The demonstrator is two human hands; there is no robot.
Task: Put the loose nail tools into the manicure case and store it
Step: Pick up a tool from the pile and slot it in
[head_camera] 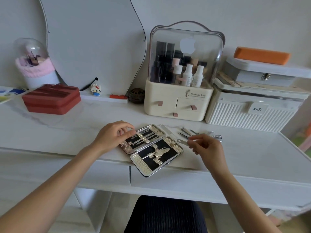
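Lying open at the front edge of the white tabletop [244,158], the manicure case [151,149] shows two black-lined halves with several metal tools strapped in, its near half overhanging the edge. The left hand [112,137] rests on the far half's left end, fingers curled down onto the case. The right hand [207,147], just right of the case, hangs above the tabletop with thumb and forefinger drawn close; whether they pinch anything I cannot tell. A flat metal tool [181,141] lies between case and right hand, and loose nail tools [200,134] are scattered just beyond. Along the back edge stand a cosmetics organizer [178,101], a ribbed white box [252,113] and a red case [52,99].
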